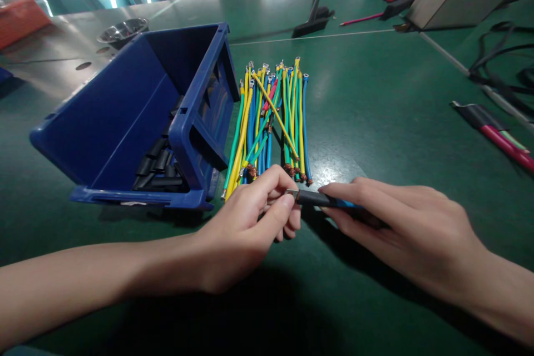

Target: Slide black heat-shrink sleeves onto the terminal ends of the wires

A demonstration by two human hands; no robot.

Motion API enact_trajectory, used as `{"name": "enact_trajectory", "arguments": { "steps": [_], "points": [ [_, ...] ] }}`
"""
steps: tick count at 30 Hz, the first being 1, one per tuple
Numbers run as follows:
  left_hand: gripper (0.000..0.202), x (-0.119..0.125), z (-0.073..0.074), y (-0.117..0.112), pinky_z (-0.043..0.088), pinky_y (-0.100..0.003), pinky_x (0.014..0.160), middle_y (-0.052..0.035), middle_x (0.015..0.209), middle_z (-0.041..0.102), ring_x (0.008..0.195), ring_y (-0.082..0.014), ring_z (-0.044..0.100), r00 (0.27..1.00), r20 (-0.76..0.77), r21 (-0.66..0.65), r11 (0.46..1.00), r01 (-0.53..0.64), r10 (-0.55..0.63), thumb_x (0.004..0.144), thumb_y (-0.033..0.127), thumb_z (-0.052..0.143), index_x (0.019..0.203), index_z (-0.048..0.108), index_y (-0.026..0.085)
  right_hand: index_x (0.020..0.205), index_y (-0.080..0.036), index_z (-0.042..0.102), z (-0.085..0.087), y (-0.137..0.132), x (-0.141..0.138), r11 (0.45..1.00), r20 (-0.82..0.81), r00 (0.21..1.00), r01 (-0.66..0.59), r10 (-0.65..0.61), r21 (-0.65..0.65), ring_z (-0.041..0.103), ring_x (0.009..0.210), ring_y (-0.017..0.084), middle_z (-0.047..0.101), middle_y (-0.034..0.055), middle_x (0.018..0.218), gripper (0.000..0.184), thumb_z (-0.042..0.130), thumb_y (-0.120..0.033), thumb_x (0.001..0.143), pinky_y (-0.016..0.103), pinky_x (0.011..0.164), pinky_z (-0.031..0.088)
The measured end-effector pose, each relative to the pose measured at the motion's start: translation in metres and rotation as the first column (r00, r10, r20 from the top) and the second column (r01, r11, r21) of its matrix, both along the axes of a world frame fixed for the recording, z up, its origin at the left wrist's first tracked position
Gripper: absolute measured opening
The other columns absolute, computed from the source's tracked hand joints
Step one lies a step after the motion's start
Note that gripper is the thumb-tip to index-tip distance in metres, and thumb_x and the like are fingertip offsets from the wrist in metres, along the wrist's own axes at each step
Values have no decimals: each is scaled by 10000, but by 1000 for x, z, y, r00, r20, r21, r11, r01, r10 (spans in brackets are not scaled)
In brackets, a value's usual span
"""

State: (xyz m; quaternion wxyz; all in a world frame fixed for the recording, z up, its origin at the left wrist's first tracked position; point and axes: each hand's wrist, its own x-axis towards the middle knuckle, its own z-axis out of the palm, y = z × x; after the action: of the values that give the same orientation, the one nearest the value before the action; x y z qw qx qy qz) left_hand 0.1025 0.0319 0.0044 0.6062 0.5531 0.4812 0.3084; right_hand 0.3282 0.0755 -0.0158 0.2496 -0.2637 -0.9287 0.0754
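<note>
Between my two hands is a blue cable with a black sleeve [311,198] over its end and a metal lug at the tip. My left hand [261,214] is closed, pinching the lug between thumb and forefinger. With its fingers wrapped round the sleeved part and the blue cable, my right hand [400,217] is closed too. Just beyond my hands lies a bundle of short cables [267,122] in yellow, green and blue, with lugs at the far ends and some bare copper at the near ends. One yellow cable lies slantwise across them.
A blue plastic bin [104,105] with black sleeve pieces [161,164] stands left of the cables. Behind it is a metal bowl [123,30]. At the back are a black stand [311,26] and a cardboard box [463,3]. Red and black tubing [496,128] lies at right.
</note>
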Motion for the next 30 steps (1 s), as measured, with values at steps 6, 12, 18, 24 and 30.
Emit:
{"name": "enact_trajectory", "arguments": {
  "steps": [6, 12, 18, 24, 30],
  "points": [
    [183, 0, -1, 0, 440, -269, 695, 21, 795, 588, 715, -122, 538, 1000, 19, -26, 1000, -16, 16, 1057, 293, 415, 912, 484, 205, 1068, -210, 607, 0, 1, -1, 1000, 2, 1000, 12, -12, -28, 563, 515, 114, 659, -13, 735, 122, 509, -214, 995, 273, 484, 363],
    [191, -1, 1, -1, 439, -257, 688, 26, 791, 583, 705, -113, 534, 1000, 15, -14, 1000, -5, 5, 1060, 303, 411, 921, 491, 200, 1035, -210, 612, 1, 1, -3, 998, -22, 1000, 17, -18, -58, 607, 530, 113, 691, -11, 750, 98, 523, -228, 997, 263, 492, 387],
    [186, -1, -1, 1, 438, -255, 684, 30, 783, 580, 706, -112, 538, 1000, 9, -13, 1000, 7, -7, 1058, 301, 414, 922, 487, 197, 1039, -196, 615, 0, 2, -2, 999, -26, 1000, -1, 0, -41, 623, 551, 93, 699, -24, 767, 116, 515, -250, 1015, 240, 502, 392],
    [215, -2, -1, 1, 437, -250, 692, 31, 802, 587, 722, -108, 541, 1000, 8, 6, 1000, 18, -18, 1064, 333, 418, 918, 500, 198, 1059, -176, 620, 2, 1, -4, 998, -41, 999, -14, 11, -62, 626, 574, 91, 706, -19, 792, 145, 494, -239, 1024, 237, 534, 404],
    [218, -3, -1, 0, 442, -248, 703, 32, 812, 586, 736, -108, 543, 1000, 7, 12, 1000, 25, -25, 1065, 331, 419, 917, 509, 198, 1088, -173, 623, 4, 1, -4, 995, -58, 998, -21, 15, -98, 626, 588, 74, 711, -20, 825, 138, 522, -220, 1007, 213, 553, 416]
  ]
}}
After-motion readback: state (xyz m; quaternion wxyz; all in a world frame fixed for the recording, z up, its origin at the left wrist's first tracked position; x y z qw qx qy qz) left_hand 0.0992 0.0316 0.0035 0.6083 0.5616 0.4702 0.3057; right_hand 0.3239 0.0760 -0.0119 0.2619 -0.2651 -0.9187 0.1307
